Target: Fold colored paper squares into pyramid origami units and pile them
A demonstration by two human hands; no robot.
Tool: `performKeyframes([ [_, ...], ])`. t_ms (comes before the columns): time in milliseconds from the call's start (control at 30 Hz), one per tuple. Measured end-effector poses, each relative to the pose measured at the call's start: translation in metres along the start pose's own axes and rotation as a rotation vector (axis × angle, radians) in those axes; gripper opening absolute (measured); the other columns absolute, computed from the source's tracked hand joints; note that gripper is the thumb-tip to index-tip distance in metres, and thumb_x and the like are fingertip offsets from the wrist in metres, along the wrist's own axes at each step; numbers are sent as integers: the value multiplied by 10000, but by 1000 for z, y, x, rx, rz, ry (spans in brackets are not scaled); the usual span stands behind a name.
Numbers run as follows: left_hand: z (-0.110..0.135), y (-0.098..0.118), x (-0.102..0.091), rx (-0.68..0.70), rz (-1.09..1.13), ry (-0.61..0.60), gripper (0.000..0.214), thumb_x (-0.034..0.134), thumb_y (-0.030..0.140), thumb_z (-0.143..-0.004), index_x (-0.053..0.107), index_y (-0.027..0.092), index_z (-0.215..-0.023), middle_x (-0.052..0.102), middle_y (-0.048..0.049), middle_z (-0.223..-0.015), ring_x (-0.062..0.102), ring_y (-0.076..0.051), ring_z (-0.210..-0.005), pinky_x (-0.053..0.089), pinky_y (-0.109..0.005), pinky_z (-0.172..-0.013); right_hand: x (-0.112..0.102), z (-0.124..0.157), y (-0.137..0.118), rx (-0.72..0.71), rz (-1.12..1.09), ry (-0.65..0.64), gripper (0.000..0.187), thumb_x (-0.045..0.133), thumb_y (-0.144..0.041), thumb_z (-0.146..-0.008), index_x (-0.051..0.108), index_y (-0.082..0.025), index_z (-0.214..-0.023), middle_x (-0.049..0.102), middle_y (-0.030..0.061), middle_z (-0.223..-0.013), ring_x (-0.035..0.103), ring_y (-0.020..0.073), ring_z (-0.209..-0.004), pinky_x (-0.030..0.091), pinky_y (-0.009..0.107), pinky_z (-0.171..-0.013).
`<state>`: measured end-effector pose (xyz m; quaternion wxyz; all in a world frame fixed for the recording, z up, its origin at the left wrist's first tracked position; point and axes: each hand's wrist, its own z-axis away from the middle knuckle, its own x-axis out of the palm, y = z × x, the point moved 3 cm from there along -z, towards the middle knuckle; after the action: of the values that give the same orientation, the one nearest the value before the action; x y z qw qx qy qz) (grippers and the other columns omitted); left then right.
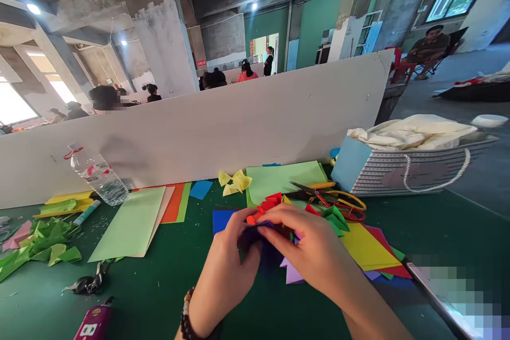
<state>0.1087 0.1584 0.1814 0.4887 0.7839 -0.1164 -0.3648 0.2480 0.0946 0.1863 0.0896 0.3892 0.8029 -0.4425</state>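
Observation:
My left hand [227, 265] and my right hand [308, 247] meet over the green table [159, 297], both pinching a dark blue piece of paper [266, 257] that they fold between the fingertips. Just beyond the fingers lie small folded paper pieces, red [270, 203] and green [335, 219]. Under and to the right of my hands sits a stack of coloured sheets, with a yellow sheet [364, 247] on top and a lilac corner [292, 273] showing. Scissors with red and yellow handles [338, 201] rest behind them.
A water bottle [98, 174] lies at the left near light green sheets [129, 223] and green paper scraps [40, 244]. Keys [87, 282] and a pink device [95, 324] lie near me. A striped bag [402, 170] stands right. A white partition board [223, 122] backs the table; people sit beyond.

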Motion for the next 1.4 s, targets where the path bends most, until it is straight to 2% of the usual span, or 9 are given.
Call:
performKeyframes([
  [100,-1,-1,0,-52,2,38,302,463,234,-912,571,205,-1192,678,-45,-933,620,-136,-787,468,-214,-676,-4,-2,2,70,24,66,110,573,-246,-872,681,-227,-862,709,11,-809,673,152,-727,539,248,-638],
  [200,-1,-5,1,-103,-80,47,278,398,317,-946,634,172,-926,545,9,-651,445,-97,-547,325,-203,-491,-6,-3,2,85,37,83,116,577,-265,-869,684,-226,-847,712,10,-781,667,152,-697,531,250,-618],
  [300,-2,-7,1,-115,-177,91,288,389,288,-923,530,177,-697,382,46,-542,315,-82,-484,228,-213,-455,-6,-2,0,85,39,84,123,572,-270,-870,683,-229,-834,706,7,-765,658,147,-671,523,247,-600],
  [400,-2,-6,1,-112,-244,147,289,389,254,-894,391,194,-612,294,57,-515,256,-79,-469,182,-224,-447,-5,-1,-1,78,24,71,121,570,-272,-873,676,-232,-831,699,-1,-761,655,140,-673,516,238,-599],
  [700,1,2,-3,-22,-320,213,335,386,216,-859,213,195,-573,202,56,-506,187,-82,-480,151,-255,-459,-5,0,-3,113,17,31,139,565,-302,-876,677,-234,-829,699,-5,-730,645,137,-637,495,231,-558],
  [900,3,4,-4,55,-392,185,317,387,189,-855,234,193,-577,209,55,-509,203,-82,-476,169,-256,-472,-5,-1,-6,101,8,12,125,567,-280,-868,669,-231,-814,705,0,-746,643,137,-636,504,233,-571],
  [1067,4,5,-5,106,-449,246,320,397,180,-840,213,192,-578,184,55,-516,180,-90,-487,164,-260,-482,-7,1,-10,47,-19,20,123,563,-272,-867,664,-239,-804,704,-1,-742,651,140,-645,517,234,-584],
  [1233,4,7,-3,78,-375,176,312,367,221,-900,310,193,-594,292,50,-511,272,-84,-478,201,-252,-496,-10,2,-7,75,2,72,127,573,-299,-869,669,-241,-811,704,-1,-736,656,146,-654,519,233,-584],
  [1400,3,9,-4,105,-410,232,307,394,173,-852,246,189,-583,217,53,-514,210,-83,-481,179,-253,-482,-9,2,-7,73,-13,38,131,569,-295,-874,679,-244,-825,716,3,-774,673,149,-698,533,232,-610],
])
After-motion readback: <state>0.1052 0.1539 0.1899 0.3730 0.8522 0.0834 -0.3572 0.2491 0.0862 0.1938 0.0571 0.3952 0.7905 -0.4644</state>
